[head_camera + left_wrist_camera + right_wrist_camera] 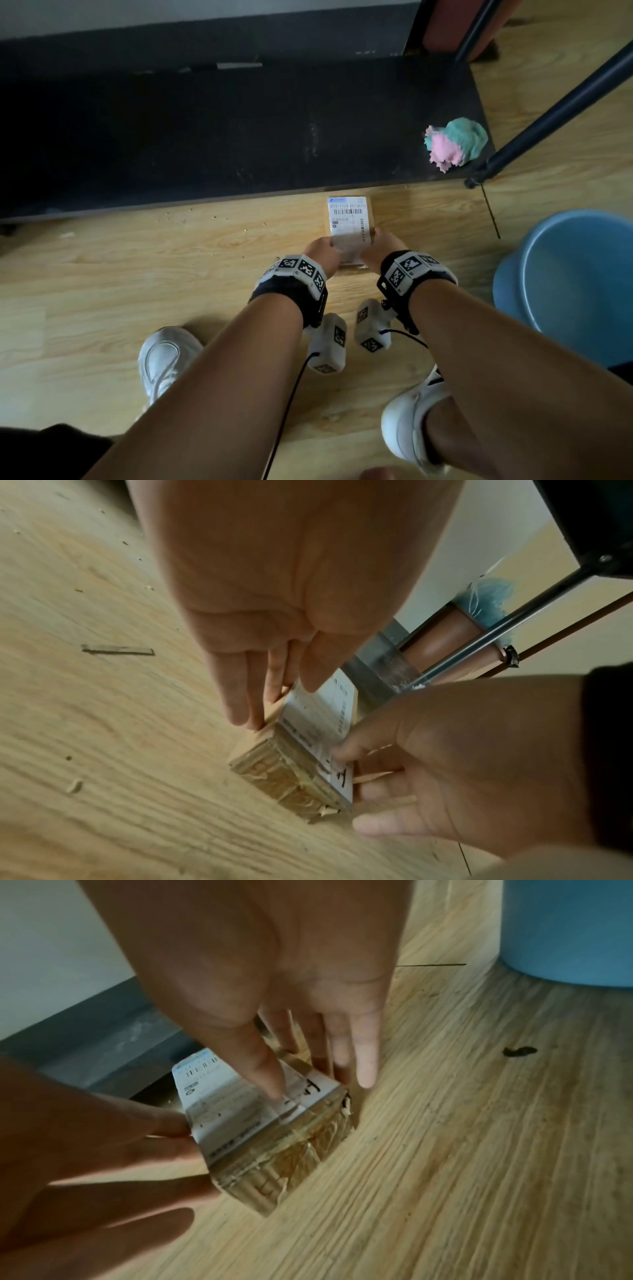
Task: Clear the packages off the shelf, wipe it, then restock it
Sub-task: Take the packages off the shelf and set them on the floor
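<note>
A small brown cardboard package with a white shipping label lies on the wooden floor just in front of the low black shelf. My left hand grips its near left side, thumb on the label and fingers down the side. My right hand grips the near right side the same way. The package's taped near end faces me and its base touches the floor. The shelf board carries no packages.
A pink and teal cloth sits bunched at the shelf's right end. A black tripod leg slants down beside it. A blue basin stands on the floor at right. My white shoes flank my arms.
</note>
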Tool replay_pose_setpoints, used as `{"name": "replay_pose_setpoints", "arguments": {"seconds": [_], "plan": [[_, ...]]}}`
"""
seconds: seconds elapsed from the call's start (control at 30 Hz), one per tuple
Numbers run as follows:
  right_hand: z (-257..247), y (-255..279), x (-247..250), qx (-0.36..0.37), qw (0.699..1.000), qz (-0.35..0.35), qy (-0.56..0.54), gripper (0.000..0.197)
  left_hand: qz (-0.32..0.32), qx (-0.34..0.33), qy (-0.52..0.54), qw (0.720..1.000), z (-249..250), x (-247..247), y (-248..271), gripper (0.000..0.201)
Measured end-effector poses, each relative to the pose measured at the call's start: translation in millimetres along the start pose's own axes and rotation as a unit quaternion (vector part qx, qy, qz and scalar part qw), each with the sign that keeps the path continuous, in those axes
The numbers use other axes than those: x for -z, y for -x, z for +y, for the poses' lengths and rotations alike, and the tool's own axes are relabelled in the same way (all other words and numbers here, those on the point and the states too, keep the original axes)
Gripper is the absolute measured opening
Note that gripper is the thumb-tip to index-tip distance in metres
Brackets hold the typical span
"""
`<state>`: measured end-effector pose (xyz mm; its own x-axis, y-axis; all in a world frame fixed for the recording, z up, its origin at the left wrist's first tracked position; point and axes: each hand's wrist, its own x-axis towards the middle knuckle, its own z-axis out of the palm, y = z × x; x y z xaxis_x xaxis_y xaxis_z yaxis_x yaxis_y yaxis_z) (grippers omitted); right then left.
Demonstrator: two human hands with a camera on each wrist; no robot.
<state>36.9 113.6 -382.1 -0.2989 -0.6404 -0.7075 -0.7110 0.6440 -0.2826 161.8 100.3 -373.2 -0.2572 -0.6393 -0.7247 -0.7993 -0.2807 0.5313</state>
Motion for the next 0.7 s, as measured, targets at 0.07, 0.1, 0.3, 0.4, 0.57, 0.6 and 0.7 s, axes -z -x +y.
{"name": "replay_pose_setpoints", "arguments": {"seconds": [0.07, 0.1, 0.3, 0.4, 0.57, 0.6, 0.7], "plan": [[-4, 1, 4, 0.014, 1.000, 0.000, 0.016, 0.045, 0.009, -0.008, -0.008, 1.000, 5, 7, 3, 0.042], [-6, 3, 5, 0.018, 1.000, 0.000, 0.025, 0.043, 0.013, -0.008, -0.012, 1.000, 9, 12, 7, 0.041], [-19, 33, 37, 0.029, 0.999, 0.038, 0.018, 0.044, 0.059, -0.001, -0.031, 0.998, 22, 44, 33, 0.043], [-24, 53, 58, 0.059, 0.996, 0.071, 0.006, 0.043, 0.112, -0.027, -0.004, 0.993, 32, 63, 52, 0.042], [-37, 99, 98, 0.141, 0.975, 0.163, -0.052, 0.047, 0.229, -0.105, 0.030, 0.967, 60, 102, 98, 0.036], [-41, 110, 108, 0.163, 0.968, 0.184, -0.054, 0.045, 0.243, -0.125, 0.049, 0.961, 68, 109, 108, 0.035], [-56, 141, 139, 0.211, 0.944, 0.249, -0.054, 0.037, 0.267, -0.186, 0.093, 0.941, 94, 128, 140, 0.035]]}}
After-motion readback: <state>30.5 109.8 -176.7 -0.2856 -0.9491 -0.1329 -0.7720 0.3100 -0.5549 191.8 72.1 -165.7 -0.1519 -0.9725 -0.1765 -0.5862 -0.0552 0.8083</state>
